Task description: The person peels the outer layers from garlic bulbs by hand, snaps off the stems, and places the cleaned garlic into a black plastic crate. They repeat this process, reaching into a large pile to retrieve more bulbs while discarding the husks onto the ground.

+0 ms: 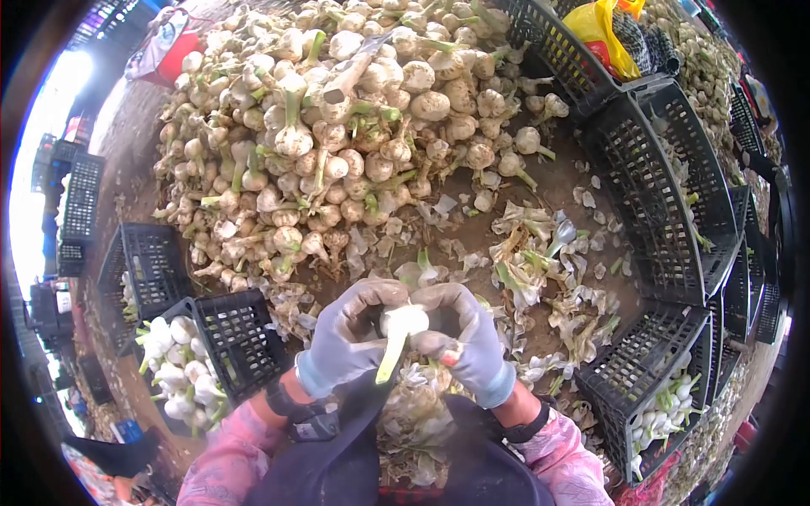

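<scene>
Garlic bulb [406, 320], pale and clean-looking, sits between the person's two gloved hands, its cut green stem pointing down toward the dark-clad lap. From where I stand, the left hand [350, 325] has its fingers curled in against one side of it, and the right hand [466, 337] grips the other side, its thumb close to the stem. Both gloves are greyish and soiled at the fingers, with bluish cuffs. Ahead of the hands spreads a big garlic heap [337, 169], dirt-marked bulbs with stem stubs, and a tool with a wooden handle [341, 88] lies on it. Ahead of the right hand and off to its right, peeled skins [523, 261] litter the brown ground; more husks [413, 413] are gathered between the person's legs, just behind the hands. Left of the left hand stands a black crate [240, 337] beside a pile of whiter bulbs [181, 367]. Well to the right of the right hand, a slatted plastic crate [645, 354] has trimmed garlic [671, 409] next to its near wall.
</scene>
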A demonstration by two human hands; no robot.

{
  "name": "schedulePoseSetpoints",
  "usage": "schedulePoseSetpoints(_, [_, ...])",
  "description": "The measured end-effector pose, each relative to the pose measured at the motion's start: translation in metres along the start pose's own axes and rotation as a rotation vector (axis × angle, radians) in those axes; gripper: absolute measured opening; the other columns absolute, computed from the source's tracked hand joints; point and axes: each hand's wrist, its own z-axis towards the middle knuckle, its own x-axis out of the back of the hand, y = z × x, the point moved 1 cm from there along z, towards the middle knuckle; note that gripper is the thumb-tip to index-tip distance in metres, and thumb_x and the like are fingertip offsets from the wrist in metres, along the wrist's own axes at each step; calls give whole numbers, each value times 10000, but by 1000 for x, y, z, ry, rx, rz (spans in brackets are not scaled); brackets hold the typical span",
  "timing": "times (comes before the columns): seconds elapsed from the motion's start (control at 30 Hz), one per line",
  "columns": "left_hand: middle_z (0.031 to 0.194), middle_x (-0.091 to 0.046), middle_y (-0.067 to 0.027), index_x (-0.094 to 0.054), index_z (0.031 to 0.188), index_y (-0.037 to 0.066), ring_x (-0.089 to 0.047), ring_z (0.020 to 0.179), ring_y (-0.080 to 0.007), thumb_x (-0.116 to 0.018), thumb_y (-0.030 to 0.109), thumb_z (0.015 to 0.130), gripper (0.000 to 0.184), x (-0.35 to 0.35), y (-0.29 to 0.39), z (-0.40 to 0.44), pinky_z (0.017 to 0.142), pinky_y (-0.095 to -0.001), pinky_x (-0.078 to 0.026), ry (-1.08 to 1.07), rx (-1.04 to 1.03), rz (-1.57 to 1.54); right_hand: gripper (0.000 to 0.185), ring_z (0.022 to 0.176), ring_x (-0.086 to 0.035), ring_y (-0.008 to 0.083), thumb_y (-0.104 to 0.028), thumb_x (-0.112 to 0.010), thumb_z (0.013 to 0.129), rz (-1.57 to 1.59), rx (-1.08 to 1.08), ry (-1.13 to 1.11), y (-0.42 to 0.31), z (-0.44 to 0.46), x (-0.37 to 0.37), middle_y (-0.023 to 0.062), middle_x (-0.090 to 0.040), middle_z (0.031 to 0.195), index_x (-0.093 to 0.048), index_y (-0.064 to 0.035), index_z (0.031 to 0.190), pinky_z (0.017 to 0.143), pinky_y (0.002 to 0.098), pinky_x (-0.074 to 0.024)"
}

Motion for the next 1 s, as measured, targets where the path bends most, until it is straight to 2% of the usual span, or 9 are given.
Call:
schedulePoseSetpoints(0.13, [1211, -587, -90, -587, 1199, 0, -595, 1093, -151, -819, -33, 730, 525, 4, 5, -2, 943, -300, -499, -18, 41, -85, 396, 949, -627, 115, -132, -709, 909, 127, -185, -37, 12, 3, 14, 64, -660, 1094, -562, 7, 1250, 849, 266, -525])
schedulePoseSetpoints(0.2, [1213, -585, -89, -592, 1188, 1, -587, 1104, -153, -822, -34, 724, 520, 4, 1, -1, 955, -300, -489, -18, -2, -56, 371, 946, -628, 117, -138, -709, 909, 172, -135, 26, 11, 0, 11, 72, -670, 1085, -596, 13, 1228, 842, 264, -523])
schedulePoseSetpoints(0.3, [1216, -585, -98, -603, 1170, -1, -582, 1112, -162, -820, -42, 715, 505, 2, 8, 4, 968, -301, -476, 15, -153, 333, 259, 930, -638, 129, -127, -702, 912, 112, -44, 83, -1, -3, -3, 66, -679, 1068, -676, 5, 1133, 835, 263, -514])
schedulePoseSetpoints(0.37, [1203, -585, -114, -559, 1226, -8, -572, 1143, -211, -884, 49, 679, 639, 2, 5, 1, 965, -345, -476, 22, -110, 191, 239, 913, -644, 134, -112, -695, 914, -123, 131, 93, 13, -3, -3, 60, -681, 1056, -683, 0, 1125, 833, 260, -511])
schedulePoseSetpoints(0.43, [1206, -587, -115, -532, 1247, -8, -578, 1130, -210, -893, 55, 669, 685, 2, 8, -1, 964, -343, -479, 29, 12, -2, 260, 884, -647, 128, -91, -701, 904, -77, 31, 134, 16, -3, -2, 57, -687, 1023, -675, -1, 1147, 814, 256, -509])
schedulePoseSetpoints(0.53, [1210, -593, -120, -479, 1269, -8, -608, 1074, -186, -849, -33, 685, 692, -1, 1, 1, 940, -313, -507, 136, -68, -74, 273, 888, -663, 153, -82, -728, 870, 45, -15, 217, 8, -7, -7, 79, -703, 973, -670, -3, 1125, 800, 277, -521])
schedulePoseSetpoints(0.63, [1198, -598, -131, -469, 1242, -2, -621, 1054, -183, -848, -39, 687, 673, -3, 5, 1, 926, -319, -524, 155, -100, -72, 253, 883, -680, 196, -97, -766, 829, -469, 411, 260, 16, -6, -14, 92, -713, 968, -672, -27, 1052, 795, 298, -531])
schedulePoseSetpoints(0.77, [1205, -591, -160, -484, 1208, 20, -625, 1059, -195, -841, -20, 714, 611, -2, 5, -1, 896, -326, -542, 144, -106, -136, 169, 829, -680, 233, -98, -766, 813, -585, 491, 220, 10, -3, -15, 99, -702, 896, -648, -49, 925, 753, 329, -535])
schedulePoseSetpoints(1.0, [1224, -562, -165, -583, 1108, 17, -631, 1054, -207, -793, -19, 746, 420, 5, 10, -4, 846, -315, -548, 122, -205, -27, 174, 812, -656, 230, -133, -734, 852, -701, 168, 375, 30, 14, 20, 121, -667, 889, -645, -25, 955, 742, 318, -519])
